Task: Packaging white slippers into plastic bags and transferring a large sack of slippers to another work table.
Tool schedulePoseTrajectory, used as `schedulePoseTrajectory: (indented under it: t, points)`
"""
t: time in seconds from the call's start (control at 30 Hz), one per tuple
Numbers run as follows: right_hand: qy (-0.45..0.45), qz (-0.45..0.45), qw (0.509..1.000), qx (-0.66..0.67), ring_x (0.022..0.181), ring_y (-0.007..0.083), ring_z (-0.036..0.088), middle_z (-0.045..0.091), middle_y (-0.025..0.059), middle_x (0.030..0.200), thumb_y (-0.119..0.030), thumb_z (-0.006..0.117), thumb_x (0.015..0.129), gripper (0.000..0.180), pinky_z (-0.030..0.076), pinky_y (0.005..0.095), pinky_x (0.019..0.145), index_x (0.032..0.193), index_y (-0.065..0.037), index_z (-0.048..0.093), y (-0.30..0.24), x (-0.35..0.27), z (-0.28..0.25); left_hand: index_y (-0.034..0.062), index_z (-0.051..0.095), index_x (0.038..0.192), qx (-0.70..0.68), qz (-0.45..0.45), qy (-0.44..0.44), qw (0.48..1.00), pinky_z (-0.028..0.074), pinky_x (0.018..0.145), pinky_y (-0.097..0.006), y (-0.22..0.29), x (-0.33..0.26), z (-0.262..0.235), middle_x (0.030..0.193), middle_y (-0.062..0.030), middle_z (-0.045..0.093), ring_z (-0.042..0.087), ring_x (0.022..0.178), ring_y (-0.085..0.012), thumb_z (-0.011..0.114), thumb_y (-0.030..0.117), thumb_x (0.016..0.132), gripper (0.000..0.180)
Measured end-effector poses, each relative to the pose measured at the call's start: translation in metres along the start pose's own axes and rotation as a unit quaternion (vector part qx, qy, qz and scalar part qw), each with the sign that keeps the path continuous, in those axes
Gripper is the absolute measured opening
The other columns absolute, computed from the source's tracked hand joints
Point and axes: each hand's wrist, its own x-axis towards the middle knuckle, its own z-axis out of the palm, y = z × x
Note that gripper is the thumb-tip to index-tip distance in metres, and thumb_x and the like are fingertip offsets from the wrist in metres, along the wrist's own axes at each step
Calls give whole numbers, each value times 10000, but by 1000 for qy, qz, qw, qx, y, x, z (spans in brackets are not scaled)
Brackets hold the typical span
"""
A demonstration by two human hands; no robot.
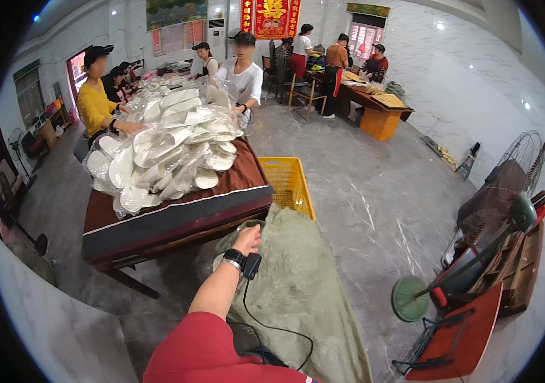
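My left hand (247,240) reaches forward past a dark watch and a small black box strapped at the wrist. Its fingers are curled at the upper edge of a large pale green woven sack (298,281), and they look closed on it. The sack hangs down to the floor beside the table. A bit of something white (219,262) shows next to my wrist, too covered to name. On the table (176,220) just ahead lies a big heap of white slippers (170,143) in clear plastic bags. My right hand is out of view.
A yellow plastic crate (288,182) stands behind the sack, against the table. Two people stand at the heap's far side; others work farther back. A black cable (279,328) runs from my wrist. A fan, a folded red table (460,338) and boards lie at right.
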Motion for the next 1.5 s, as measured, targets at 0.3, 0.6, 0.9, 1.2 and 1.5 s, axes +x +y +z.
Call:
schedulePoseTrajectory:
  t: [0.3, 0.6, 0.9, 1.2, 1.5]
  points:
    - [24, -163, 986, -30, 715, 437, 588, 599, 265, 744, -293, 583, 824, 310, 449, 479, 595, 862, 13, 609, -72, 76, -51, 84, 284, 1389, 519, 90, 294, 798, 295, 1047, -435, -74, 10, 71, 1393, -230, 301, 316, 1264, -393, 699, 454, 673, 907]
    - [-96, -281, 949, -110, 737, 427, 576, 598, 238, 755, -241, 573, 769, 253, 452, 475, 672, 823, 6, 578, -260, 205, -69, -20, 604, 1048, 400, 87, 225, 884, 456, 826, -405, -81, 80, 47, 1048, -227, 613, 577, 984, -356, 653, 389, 763, 501]
    - [-116, -418, 879, -196, 653, 426, 576, 570, 249, 662, -276, 604, 718, 305, 441, 484, 589, 661, 20, 555, -381, 345, -80, 14, 500, 1220, 516, -104, 246, 814, 367, 989, -413, -114, 125, 63, 1269, -229, 427, 404, 1188, -372, 547, 337, 849, 494]
    - [-104, -605, 761, -213, 735, 367, 589, 603, 168, 732, -274, 687, 680, 260, 475, 460, 656, 711, -37, 583, -576, 450, -66, 4, 490, 1230, 470, -137, 278, 827, 352, 1012, -397, -110, 141, 70, 1346, -193, 354, 394, 1204, -357, 535, 314, 867, 479]
    - [-181, -639, 695, -277, 781, 379, 602, 624, 191, 795, -303, 663, 680, 294, 484, 460, 688, 769, -29, 608, -739, 600, -39, -25, 581, 1021, 409, -33, 546, 731, 405, 882, -454, -172, 108, 106, 1104, -249, 540, 493, 1027, -400, 557, 222, 837, 309]
